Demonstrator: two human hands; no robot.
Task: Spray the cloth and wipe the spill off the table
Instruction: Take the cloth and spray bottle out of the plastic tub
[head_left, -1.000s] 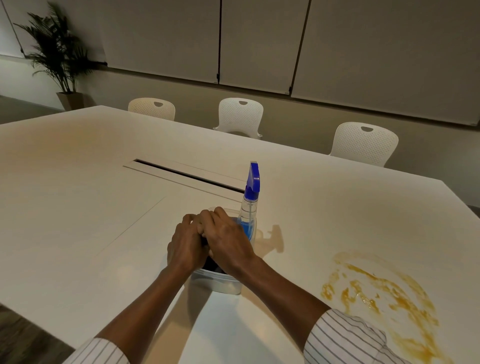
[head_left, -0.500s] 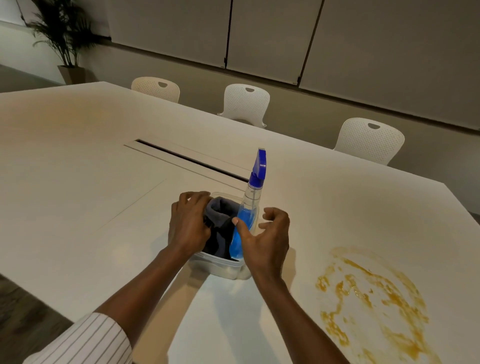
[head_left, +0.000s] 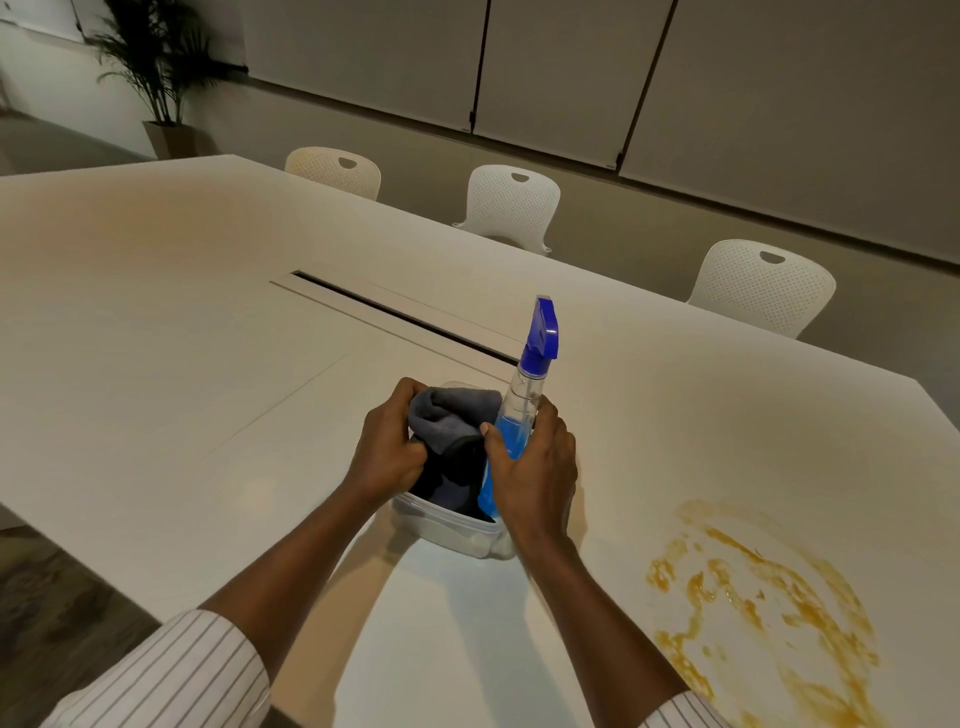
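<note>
We found the left hand (head_left: 388, 451) closed around a fold of the grey cloth (head_left: 448, 419), which sat bunched in a clear plastic tub (head_left: 440, 526) on the white table (head_left: 156, 332). The right hand (head_left: 535, 470) was wrapped about the body of the spray bottle (head_left: 521, 415), standing tilted in the same tub. We noted the orange spill (head_left: 769, 608) on the table, well apart to the right.

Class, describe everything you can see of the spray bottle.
The spray bottle has a clear plastic body holding blue liquid and a blue trigger head on top. It stands tilted in the clear tub, beside the grey cloth. The right hand wraps its lower body, thumb across the front.
</note>
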